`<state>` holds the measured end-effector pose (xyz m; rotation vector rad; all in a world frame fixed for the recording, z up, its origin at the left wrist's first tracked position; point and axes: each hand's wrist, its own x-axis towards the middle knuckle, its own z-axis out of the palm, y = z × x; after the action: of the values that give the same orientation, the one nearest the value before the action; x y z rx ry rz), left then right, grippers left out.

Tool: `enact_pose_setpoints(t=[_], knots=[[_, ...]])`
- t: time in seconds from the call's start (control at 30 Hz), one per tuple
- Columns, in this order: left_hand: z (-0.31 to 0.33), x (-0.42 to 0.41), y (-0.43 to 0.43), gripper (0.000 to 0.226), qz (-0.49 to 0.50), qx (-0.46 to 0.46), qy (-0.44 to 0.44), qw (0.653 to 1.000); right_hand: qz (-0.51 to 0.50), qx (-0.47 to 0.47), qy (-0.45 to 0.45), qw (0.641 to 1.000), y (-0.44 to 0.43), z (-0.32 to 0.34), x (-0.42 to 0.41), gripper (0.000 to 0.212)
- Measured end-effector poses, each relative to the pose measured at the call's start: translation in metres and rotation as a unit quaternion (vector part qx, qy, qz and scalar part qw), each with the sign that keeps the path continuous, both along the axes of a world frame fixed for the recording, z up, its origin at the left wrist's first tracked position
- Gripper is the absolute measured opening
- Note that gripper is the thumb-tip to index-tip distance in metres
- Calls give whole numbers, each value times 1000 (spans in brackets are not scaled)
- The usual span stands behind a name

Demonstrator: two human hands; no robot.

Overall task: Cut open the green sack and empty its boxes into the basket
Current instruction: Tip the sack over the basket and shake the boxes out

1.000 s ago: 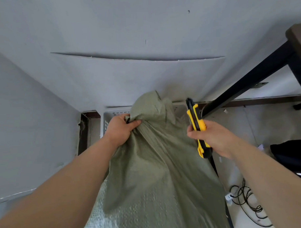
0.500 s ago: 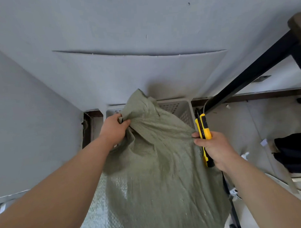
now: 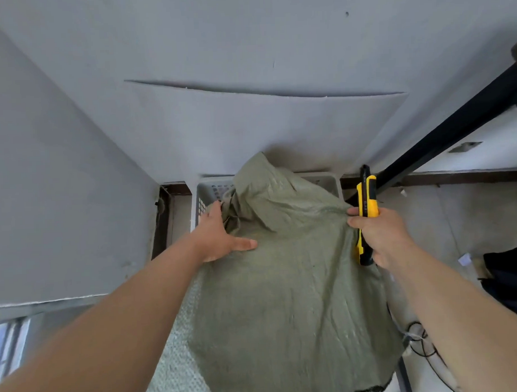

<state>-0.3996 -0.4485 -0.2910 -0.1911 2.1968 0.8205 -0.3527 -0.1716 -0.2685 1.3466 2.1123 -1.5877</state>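
Head view, looking down: the green sack [image 3: 286, 282] is draped over the white basket [image 3: 206, 197], its bunched neck tipped toward the back wall, so anything inside would fall straight into the basket. No boxes show; they are either inside the sack or under it, and from here I cannot tell which.

Left hand [image 3: 220, 235] lies flat on the sack's upper left, fingers apart and pressing, thumb out along the cloth, right beside the knotted neck. That reads as a hold-down: it pins the fabric against the basket edge so the sack does not slide while the other side is worked.

Right hand [image 3: 379, 235] has its grip clamped around a yellow knife [image 3: 366, 206], which stands nearly upright, nose up and away from the cloth. The same hand's fingertips pinch the sack's right edge against the handle, pulling the fabric taut across the basket. Whether the blade is out, I can't make out; the tip is a dark blur against the black bar [image 3: 454, 121] behind.

Held apart like this, the two hands stretch the sack between them. A frayed, dark edge shows at the sack's near bottom corner, possibly an opening, though that is hard to tell from here.
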Motion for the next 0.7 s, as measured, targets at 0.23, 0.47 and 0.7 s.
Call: enact_pose_setpoints(t=[0.23, 0.47, 0.7], knots=[[21, 44, -8, 104, -27, -121, -40, 991, 34, -1, -8, 999, 8, -5, 11, 20], [21, 75, -20, 19, 51, -173, 58, 982, 80, -24, -2, 996, 11, -1, 10, 21], [21, 62, 3, 25, 101, -134, 140, 976, 118, -29, -16, 992, 32, -8, 9, 19]])
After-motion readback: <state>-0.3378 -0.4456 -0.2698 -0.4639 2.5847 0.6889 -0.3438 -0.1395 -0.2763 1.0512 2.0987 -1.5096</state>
